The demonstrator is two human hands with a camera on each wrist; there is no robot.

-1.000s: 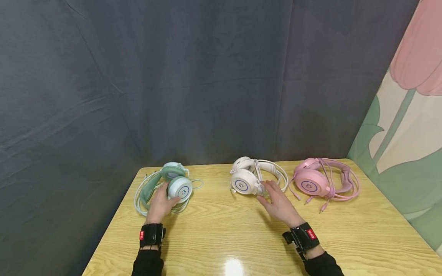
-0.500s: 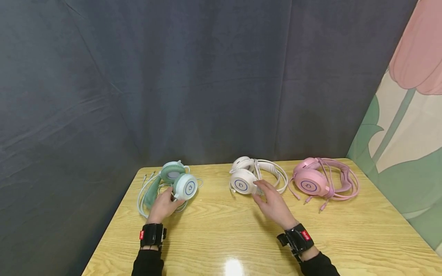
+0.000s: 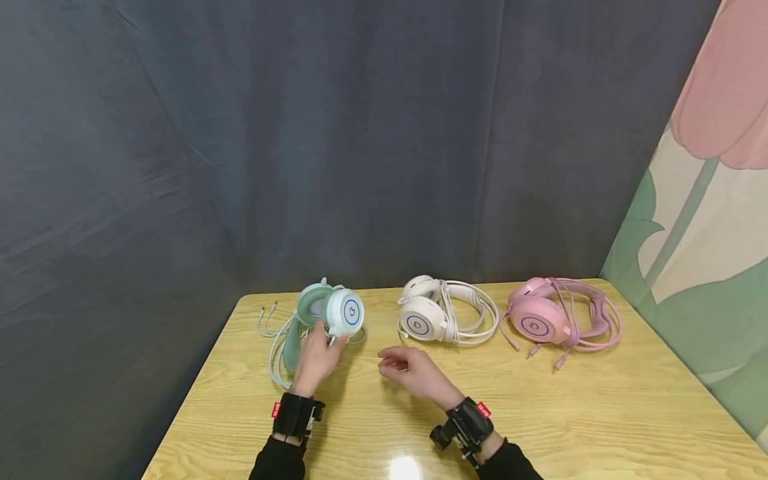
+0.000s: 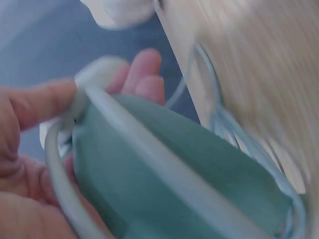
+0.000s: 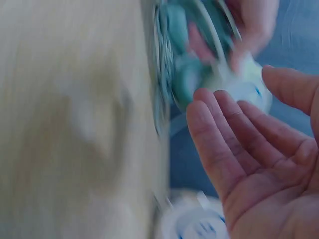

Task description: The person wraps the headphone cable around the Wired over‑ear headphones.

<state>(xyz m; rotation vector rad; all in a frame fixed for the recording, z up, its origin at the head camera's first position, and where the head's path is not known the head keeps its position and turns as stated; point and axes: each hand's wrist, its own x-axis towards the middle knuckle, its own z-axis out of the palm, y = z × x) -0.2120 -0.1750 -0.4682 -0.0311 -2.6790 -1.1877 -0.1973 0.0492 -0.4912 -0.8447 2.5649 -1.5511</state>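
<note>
My left hand (image 3: 317,360) grips the green headphones (image 3: 291,347) by the band beside the pale blue ear cup (image 3: 345,312). In the left wrist view, thumb and fingers close round the end of the green padded headband (image 4: 149,174), with a pale cable loop running along it. My right hand (image 3: 414,373) holds nothing and is over the table between the green and white headphones. Its fingers are relaxed, slightly bent and pointing toward the green pair in the right wrist view. The white headphones (image 3: 423,319) lie just beyond the right hand, their cable bundled.
Pink headphones (image 3: 540,320) with a tied cable lie to the right of the white pair. All rest on a wooden table (image 3: 372,427). A dark curtain (image 3: 372,147) hangs behind, and a flower-patterned panel (image 3: 696,267) stands at the right.
My left hand has moved right with the green headphones, turning and lifting their ear cups. My right hand has left the white headphones' side and shifted left toward the green pair.
</note>
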